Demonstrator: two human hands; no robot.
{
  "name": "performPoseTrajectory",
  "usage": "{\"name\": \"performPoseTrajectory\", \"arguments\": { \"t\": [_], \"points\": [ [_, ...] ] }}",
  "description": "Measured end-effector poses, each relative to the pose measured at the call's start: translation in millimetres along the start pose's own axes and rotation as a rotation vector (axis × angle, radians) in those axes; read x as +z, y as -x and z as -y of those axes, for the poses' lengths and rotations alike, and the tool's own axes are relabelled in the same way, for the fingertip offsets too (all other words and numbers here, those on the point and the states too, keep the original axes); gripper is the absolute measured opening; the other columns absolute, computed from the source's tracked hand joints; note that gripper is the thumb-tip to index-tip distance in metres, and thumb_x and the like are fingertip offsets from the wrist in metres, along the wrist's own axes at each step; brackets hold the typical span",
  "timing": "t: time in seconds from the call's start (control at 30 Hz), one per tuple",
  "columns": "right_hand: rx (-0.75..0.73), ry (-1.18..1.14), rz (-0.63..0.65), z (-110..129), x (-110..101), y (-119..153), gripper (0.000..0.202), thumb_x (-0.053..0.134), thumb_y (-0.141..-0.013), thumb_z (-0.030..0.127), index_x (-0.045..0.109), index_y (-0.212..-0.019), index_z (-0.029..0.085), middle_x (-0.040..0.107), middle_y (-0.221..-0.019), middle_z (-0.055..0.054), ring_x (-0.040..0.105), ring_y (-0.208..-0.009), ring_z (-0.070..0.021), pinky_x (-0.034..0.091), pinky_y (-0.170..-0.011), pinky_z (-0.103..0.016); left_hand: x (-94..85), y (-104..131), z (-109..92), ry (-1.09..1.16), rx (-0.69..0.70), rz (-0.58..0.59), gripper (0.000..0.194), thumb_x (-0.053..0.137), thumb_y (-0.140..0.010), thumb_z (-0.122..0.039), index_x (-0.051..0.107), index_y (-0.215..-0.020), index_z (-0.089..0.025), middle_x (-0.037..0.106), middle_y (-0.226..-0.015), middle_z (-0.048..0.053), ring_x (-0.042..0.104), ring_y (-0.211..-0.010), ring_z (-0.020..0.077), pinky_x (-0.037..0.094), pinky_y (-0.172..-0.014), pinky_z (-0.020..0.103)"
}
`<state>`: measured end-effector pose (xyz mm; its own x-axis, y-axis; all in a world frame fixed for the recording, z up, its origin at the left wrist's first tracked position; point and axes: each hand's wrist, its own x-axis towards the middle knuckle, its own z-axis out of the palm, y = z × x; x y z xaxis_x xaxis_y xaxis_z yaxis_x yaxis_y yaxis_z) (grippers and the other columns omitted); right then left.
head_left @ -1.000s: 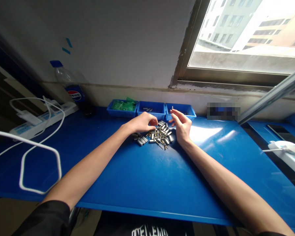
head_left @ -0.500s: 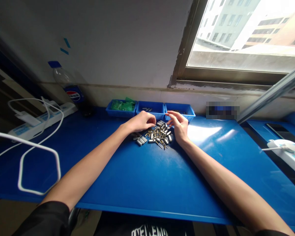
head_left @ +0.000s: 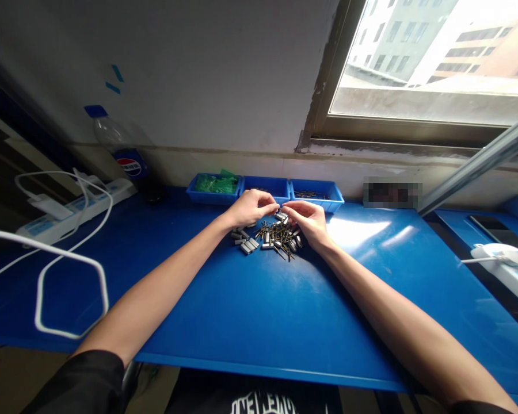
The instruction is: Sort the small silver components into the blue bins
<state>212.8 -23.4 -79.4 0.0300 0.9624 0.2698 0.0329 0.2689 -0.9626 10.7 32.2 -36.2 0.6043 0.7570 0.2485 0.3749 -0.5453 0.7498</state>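
Over the far side of a pile of small metal parts [head_left: 280, 234], my left hand [head_left: 252, 208] and my right hand [head_left: 307, 219] almost meet at the fingertips. Both are closed in a pinch; whatever sits between the fingers is too small to name. Thin brass-coloured pins and short silver-grey blocks make up the pile. Several silver blocks [head_left: 249, 246] lie grouped at its left edge. Just behind the hands stand three joined blue bins: the left bin [head_left: 213, 199] holds green bits, the middle bin [head_left: 276, 187] is partly covered by my left hand, and the right bin [head_left: 334, 200] holds thin pins.
On the left of the blue table [head_left: 250, 322] are a cola bottle [head_left: 129, 164], a white power strip [head_left: 52, 215] and a looped white cable [head_left: 101, 282]. Another power strip [head_left: 507, 261] lies at the right. A metal bar [head_left: 470, 169] slants before the window.
My right hand has moved left and its fingers have closed into a pinch. My left hand has shifted slightly right, so the fingertips are now nearly together.
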Motion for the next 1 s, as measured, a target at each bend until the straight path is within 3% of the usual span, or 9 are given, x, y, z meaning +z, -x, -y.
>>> {"name": "performPoseTrajectory", "arguments": {
  "t": [0.33, 0.43, 0.53, 0.6, 0.77, 1.0],
  "points": [
    [0.016, -0.028, 0.006, -2.6, -1.0, -2.1, 0.035, 0.085, -0.076, 0.051, 0.082, -0.092, 0.019, 0.078, -0.079, -0.005, 0.066, -0.063, -0.0171, 0.057, -0.063, -0.033, 3.0, 0.5, 5.2, -0.090, -0.020, -0.020, 0.033, 0.061, -0.095, -0.042, 0.078, -0.084, -0.015, 0.079, -0.083, 0.006, 0.070, -0.075, 0.0166, 0.052, -0.071, 0.026],
    [-0.020, 0.013, -0.157, -3.5, 0.8, -2.6, 0.037, 0.084, -0.075, 0.052, 0.081, -0.093, 0.019, 0.079, -0.085, -0.007, 0.070, -0.069, -0.0205, 0.060, -0.068, -0.036, 3.1, 1.4, 7.6, -0.183, -0.029, -0.012, 0.030, 0.061, -0.094, -0.040, 0.079, -0.088, -0.015, 0.079, -0.083, 0.007, 0.071, -0.075, 0.0179, 0.050, -0.068, 0.026],
    [-0.071, 0.044, -0.373, -6.1, 0.6, -4.3, 0.040, 0.080, -0.078, 0.052, 0.080, -0.101, 0.018, 0.081, -0.099, -0.011, 0.073, -0.076, -0.0229, 0.062, -0.073, -0.039, 3.8, 3.2, 9.2, -0.220, -0.004, 0.113, 0.025, 0.065, -0.090, -0.035, 0.079, -0.094, -0.016, 0.080, -0.086, 0.006, 0.071, -0.077, 0.0181, 0.049, -0.068, 0.025],
    [-0.082, 0.064, -0.423, -8.6, -0.9, -5.7, 0.045, 0.077, -0.081, 0.052, 0.078, -0.110, 0.017, 0.079, -0.110, -0.013, 0.074, -0.077, -0.0225, 0.063, -0.073, -0.039, 5.1, 4.0, 9.3, -0.215, 0.018, 0.180, 0.022, 0.067, -0.088, -0.032, 0.080, -0.096, -0.015, 0.080, -0.089, 0.006, 0.072, -0.078, 0.0180, 0.050, -0.070, 0.025],
    [-0.093, 0.078, -0.374, -13.2, -3.1, -7.4, 0.052, 0.075, -0.083, 0.051, 0.073, -0.124, 0.018, 0.075, -0.124, -0.015, 0.075, -0.078, -0.0212, 0.061, -0.069, -0.035, 7.6, 3.7, 8.8, -0.216, 0.041, 0.170, 0.021, 0.066, -0.087, -0.025, 0.080, -0.098, -0.014, 0.081, -0.093, 0.008, 0.074, -0.081, 0.0187, 0.053, -0.073, 0.025],
    [-0.075, 0.111, -0.371, -12.5, -1.7, -5.8, 0.041, 0.074, -0.084, 0.048, 0.075, -0.111, 0.019, 0.078, -0.117, -0.013, 0.074, -0.075, -0.0211, 0.059, -0.067, -0.034, 4.2, 2.7, 14.4, -0.262, 0.096, 0.205, 0.023, 0.063, -0.082, -0.012, 0.080, -0.096, -0.016, 0.080, -0.095, 0.008, 0.073, -0.085, 0.0193, 0.052, -0.077, 0.026]
  ]
}}
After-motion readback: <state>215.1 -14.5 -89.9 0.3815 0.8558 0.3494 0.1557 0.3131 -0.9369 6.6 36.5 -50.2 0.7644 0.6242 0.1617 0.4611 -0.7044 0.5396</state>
